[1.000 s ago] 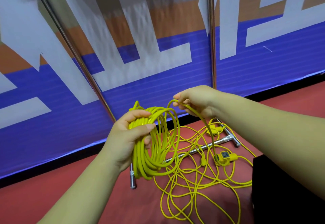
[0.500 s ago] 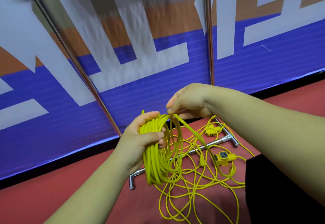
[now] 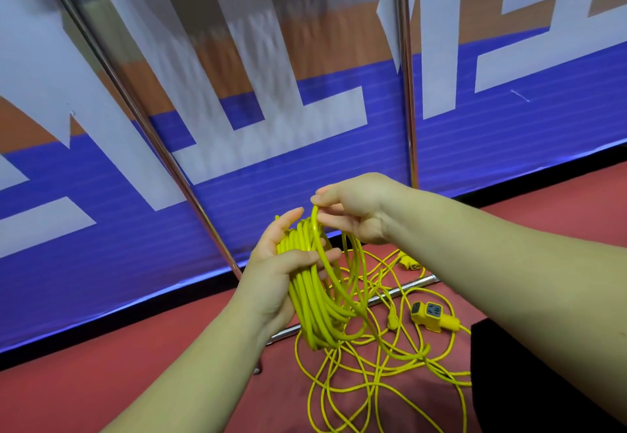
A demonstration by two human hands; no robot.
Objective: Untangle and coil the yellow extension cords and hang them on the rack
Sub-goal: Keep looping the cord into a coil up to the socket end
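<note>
My left hand holds a coil of yellow extension cord, thumb across the strands and fingers straightened upward. My right hand pinches one loop of the same cord at the top of the coil, right beside the left fingertips. From there the cord trails down into a tangled pile of yellow cord on the red floor. A yellow socket block lies in the pile at the right, and a second yellow plug sits farther back. Two chrome rack poles rise behind.
The rack's chrome base bar lies on the floor under the tangle. A blue, white and orange banner wall stands close behind the poles. A black object fills the lower right corner under my right forearm.
My right hand has brought a new loop from farther right up to the top of the coil. My left fingers have straightened out from around the bundle. The view has shifted slightly.
</note>
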